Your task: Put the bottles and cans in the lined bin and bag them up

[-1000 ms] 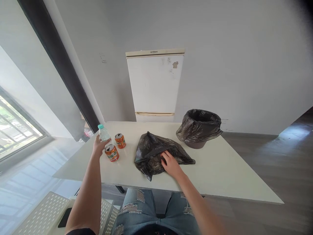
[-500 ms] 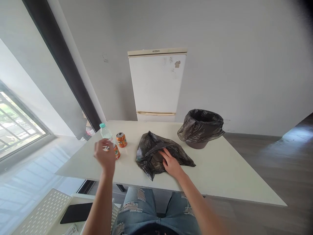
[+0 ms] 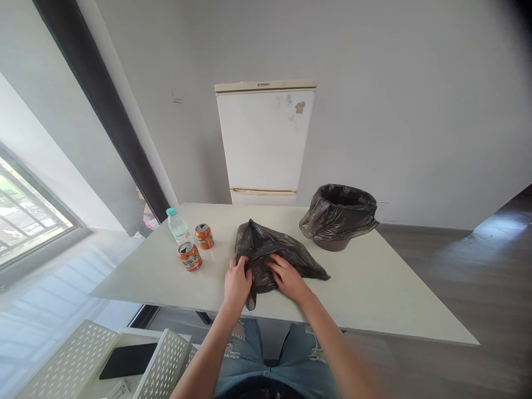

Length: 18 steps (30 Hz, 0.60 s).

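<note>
A loose black plastic bag (image 3: 291, 256) lies crumpled on the white table (image 3: 394, 299) in front of me, its mouth toward me. My left hand (image 3: 238, 281) is at the bag's near left edge, with its fingers bent around the plastic. At the opening, my right hand (image 3: 288, 278) has its fingers curled on the plastic; the fingertips are partly hidden by the bag's folds. Left of the bag stand two orange drink cans, a nearer can (image 3: 190, 257) and a farther can (image 3: 204, 236). Behind the nearer can is a clear bottle (image 3: 178, 228) with a green cap.
A bin (image 3: 332, 244) lined with a black bag (image 3: 341, 213) stands at the table's back right. Beyond the table is a white fridge (image 3: 266, 144). Low on the left, white perforated baskets (image 3: 162, 363) and a flat black item (image 3: 128, 361) sit below the table edge.
My left hand has moved right, from in front of the cans onto the bag's left edge. The right hand stays at the bag's opening. The nearer can is now uncovered.
</note>
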Each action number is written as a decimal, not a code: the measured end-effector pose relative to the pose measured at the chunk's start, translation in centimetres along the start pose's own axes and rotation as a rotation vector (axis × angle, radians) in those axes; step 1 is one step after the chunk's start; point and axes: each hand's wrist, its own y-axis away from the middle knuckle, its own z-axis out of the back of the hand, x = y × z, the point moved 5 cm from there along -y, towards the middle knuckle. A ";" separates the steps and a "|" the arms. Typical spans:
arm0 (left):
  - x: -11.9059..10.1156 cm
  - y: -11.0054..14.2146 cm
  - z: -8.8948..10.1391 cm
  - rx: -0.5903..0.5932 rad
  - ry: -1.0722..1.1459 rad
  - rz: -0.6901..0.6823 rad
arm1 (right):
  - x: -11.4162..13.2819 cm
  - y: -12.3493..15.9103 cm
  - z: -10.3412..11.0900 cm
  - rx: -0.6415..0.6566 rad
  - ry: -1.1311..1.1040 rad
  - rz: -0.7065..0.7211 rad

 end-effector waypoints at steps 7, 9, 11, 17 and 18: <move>-1.8 1.1 -0.6 0.078 0.388 -0.134 | 0.9 0.1 0.8 -0.054 -0.007 0.047; -2.2 1.4 -1.1 0.113 0.481 -0.171 | 1.0 0.2 0.6 -0.023 0.003 0.066; -2.4 1.5 -1.5 0.138 0.526 -0.184 | 0.8 0.2 0.5 -0.023 0.008 0.049; -0.8 0.8 -1.4 0.074 0.477 -0.075 | -0.6 0.0 0.3 -0.107 0.021 -0.116; -0.4 0.6 -1.4 0.062 0.471 -0.055 | -0.8 0.0 0.3 -0.117 0.017 -0.139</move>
